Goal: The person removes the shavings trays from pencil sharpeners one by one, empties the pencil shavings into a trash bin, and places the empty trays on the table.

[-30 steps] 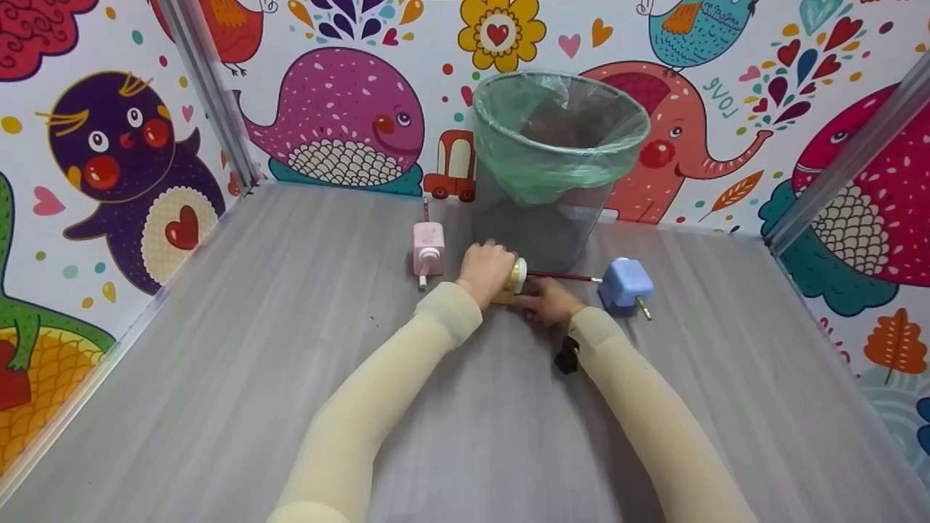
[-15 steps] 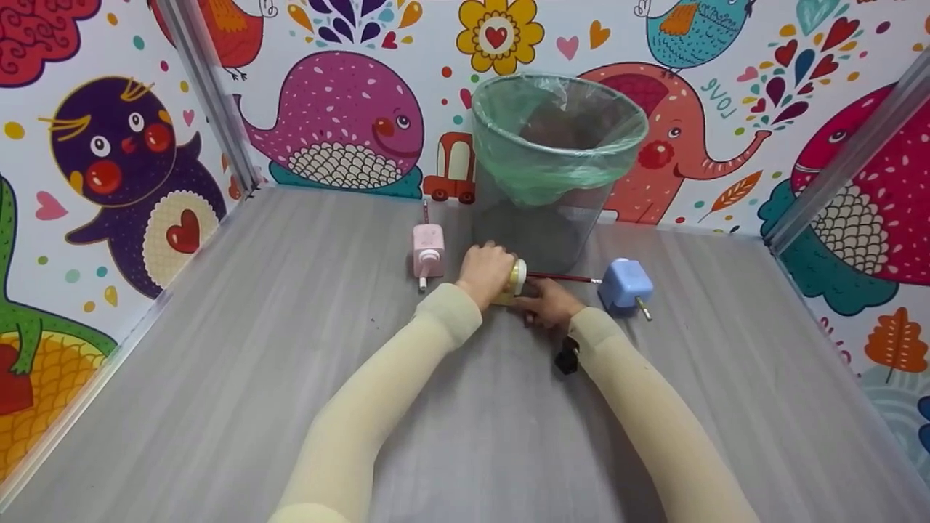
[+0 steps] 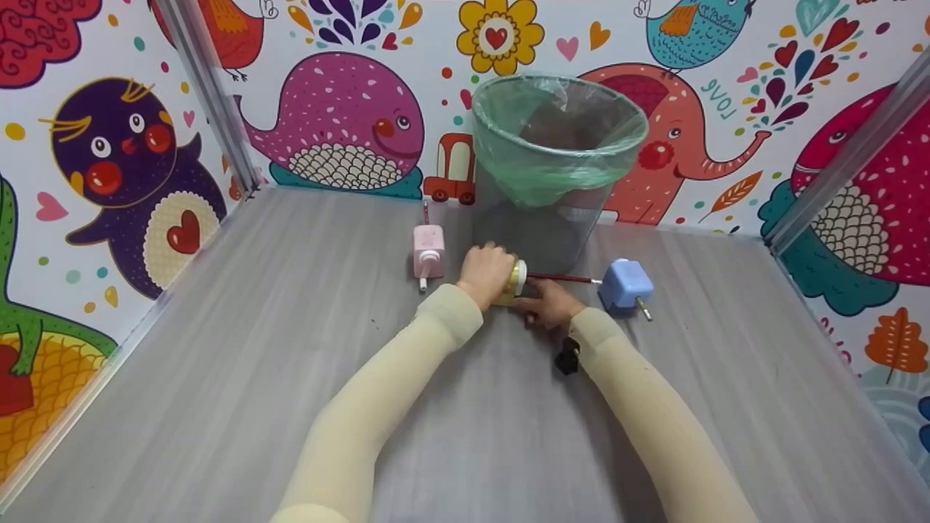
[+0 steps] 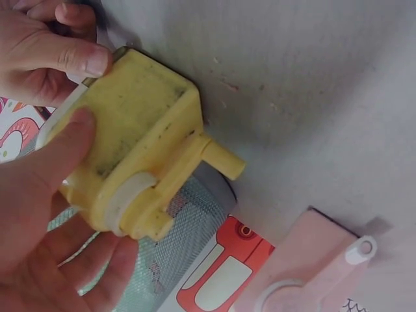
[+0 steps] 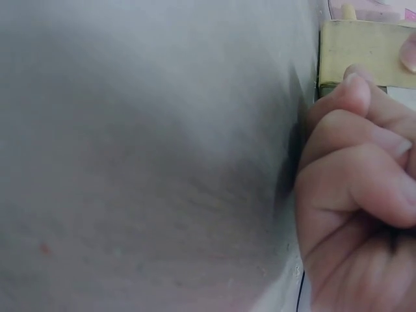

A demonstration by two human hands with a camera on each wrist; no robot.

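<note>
A yellow crank pencil sharpener [image 3: 518,277] stands on the table in front of the bin. My left hand [image 3: 487,272] holds it from the left, its thumb on the yellow body [image 4: 140,107] in the left wrist view. The crank handle [image 4: 224,160] sticks out, untouched. At the white-edged end, my right hand [image 3: 550,301] pinches the lower edge with curled fingers [image 5: 357,175]; exactly what lies between them is hidden. A dark red pencil [image 3: 563,277] extends rightward from that end, its pale tip close to a blue sharpener [image 3: 626,283].
A pink sharpener [image 3: 429,250] with a pencil behind it stands left of my hands. Just behind them is a mesh bin [image 3: 538,225] lined with a green bag. Printed walls [image 3: 349,116] bound the table [image 3: 465,421]. A black object [image 3: 567,357] hangs at my right wrist.
Both hands stay at the yellow pencil sharpener, with barely any shift of the right fingers. The head view has moved very slightly.
</note>
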